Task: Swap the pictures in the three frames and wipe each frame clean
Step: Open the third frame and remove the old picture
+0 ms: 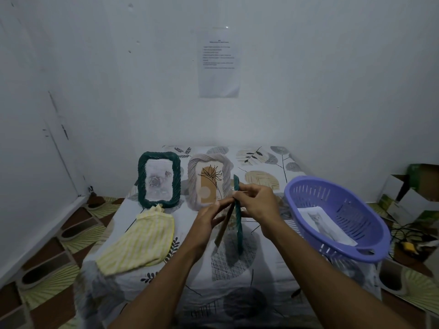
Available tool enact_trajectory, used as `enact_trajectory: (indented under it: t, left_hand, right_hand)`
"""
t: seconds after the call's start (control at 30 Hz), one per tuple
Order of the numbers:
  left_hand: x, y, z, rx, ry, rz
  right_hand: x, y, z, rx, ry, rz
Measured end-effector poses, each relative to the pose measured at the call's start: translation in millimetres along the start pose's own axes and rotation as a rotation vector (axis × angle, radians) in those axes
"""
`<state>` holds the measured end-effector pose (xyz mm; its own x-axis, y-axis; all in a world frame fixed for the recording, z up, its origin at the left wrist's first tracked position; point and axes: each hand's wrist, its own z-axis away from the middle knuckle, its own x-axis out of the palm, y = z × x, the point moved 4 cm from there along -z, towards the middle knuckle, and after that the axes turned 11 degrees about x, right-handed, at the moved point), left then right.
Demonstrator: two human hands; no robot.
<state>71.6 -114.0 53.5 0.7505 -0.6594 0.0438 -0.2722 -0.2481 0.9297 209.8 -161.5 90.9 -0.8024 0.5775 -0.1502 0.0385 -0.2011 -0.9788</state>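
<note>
The green frame (238, 224), twisted ropey rim, is edge-on between both hands: right hand (259, 201) pinches its upper edge, left hand (207, 216) pinches the flat brown backing (222, 230) beside it

One view only, carried on the person's head at the near edge of the table (268, 276). It looks forward and down across the table to the white wall (308, 91) behind it, close over the tabletop, wide enough to catch the floor (47, 248) on both sides of the table.
</note>
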Motion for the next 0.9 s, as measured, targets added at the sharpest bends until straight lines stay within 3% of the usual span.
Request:
enact_trajectory:
  t: [0.17, 0.27, 0.37, 0.67, 0.9]
  left_hand:
    - [-18, -6, -6, -0.042, 0.184, -0.153]
    - [-21, -17, -5, -0.172, 0.137, -0.050]
    - [-26, -25, -2, -0.136, 0.120, -0.092]
    - [-44, -55, -4, -0.158, 0.164, -0.307]
    - [-58, -72, -26, -0.062, 0.055, -0.515]
  right_hand:
    - [-12, -1, 6, 0.037, -0.033, -0.187]
    - [-18, 9, 4, 0.107, -0.051, -0.287]
    - [-19, 29, 0, 0.157, -0.039, -0.297]
    - [-18, 76, -22, 0.132, 0.010, 0.023]
    - [-18, 84, -43, 0.060, -0.011, 0.194]
